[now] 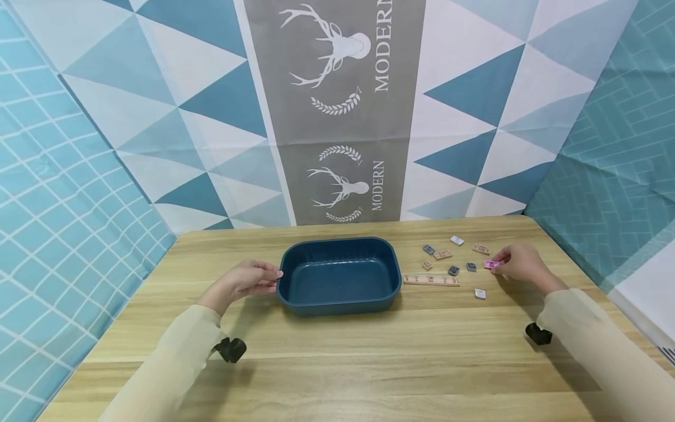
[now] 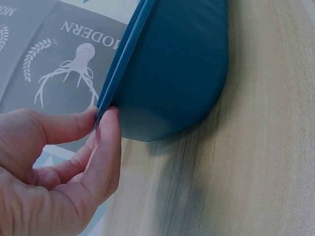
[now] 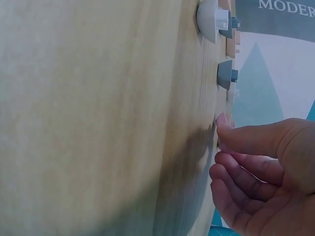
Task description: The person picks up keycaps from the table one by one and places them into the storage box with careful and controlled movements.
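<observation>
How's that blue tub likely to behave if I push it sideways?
The blue tub will probably keep its shape: its walls stand evenly while the left hand pinches the edge. Tipping seems unlikely, given its low, broad form. It may be light for its size, as its rim looks thin, so it could slide easily.

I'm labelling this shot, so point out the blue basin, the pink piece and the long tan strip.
Blue basin [image 1: 340, 282]: head view, on its bare inner floor.
Pink piece [image 1: 490, 264]: head view, on its exposed upper side.
Long tan strip [image 1: 431, 279]: head view, midway along its length.
</observation>
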A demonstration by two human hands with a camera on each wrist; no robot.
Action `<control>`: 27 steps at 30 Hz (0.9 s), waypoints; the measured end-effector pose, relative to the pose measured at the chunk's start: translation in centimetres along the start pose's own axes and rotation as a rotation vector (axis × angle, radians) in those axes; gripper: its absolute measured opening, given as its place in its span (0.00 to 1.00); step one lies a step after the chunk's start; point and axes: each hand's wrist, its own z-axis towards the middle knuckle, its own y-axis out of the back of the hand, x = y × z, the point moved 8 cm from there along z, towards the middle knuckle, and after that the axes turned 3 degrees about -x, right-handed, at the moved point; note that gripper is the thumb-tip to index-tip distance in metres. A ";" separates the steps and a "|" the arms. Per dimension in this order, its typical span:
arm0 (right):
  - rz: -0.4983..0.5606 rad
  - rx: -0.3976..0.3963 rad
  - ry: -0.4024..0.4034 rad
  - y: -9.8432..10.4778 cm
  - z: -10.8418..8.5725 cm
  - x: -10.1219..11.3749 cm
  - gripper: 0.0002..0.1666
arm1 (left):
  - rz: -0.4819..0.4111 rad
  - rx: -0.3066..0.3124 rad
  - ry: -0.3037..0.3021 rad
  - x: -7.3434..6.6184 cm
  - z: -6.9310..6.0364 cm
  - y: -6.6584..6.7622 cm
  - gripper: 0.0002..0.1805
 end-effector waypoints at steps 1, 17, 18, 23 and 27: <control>0.000 0.000 -0.005 0.0 0.0 0.0 0.15 | 0.001 0.000 -0.001 0.0 0.0 0.0 0.18; 0.007 0.013 -0.045 0.0 -0.4 0.1 0.16 | -0.008 -0.023 0.008 0.1 0.2 0.0 0.19; 0.005 0.011 -0.042 0.1 -0.5 0.2 0.16 | -0.007 -0.023 0.009 0.1 0.2 0.0 0.19; -0.003 -0.003 -0.031 0.4 -0.7 0.7 0.17 | -0.008 -0.024 0.011 0.1 0.2 0.0 0.19; 0.005 -0.016 -0.017 0.6 -0.9 1.1 0.16 | -0.014 -0.023 0.013 0.1 0.1 0.0 0.19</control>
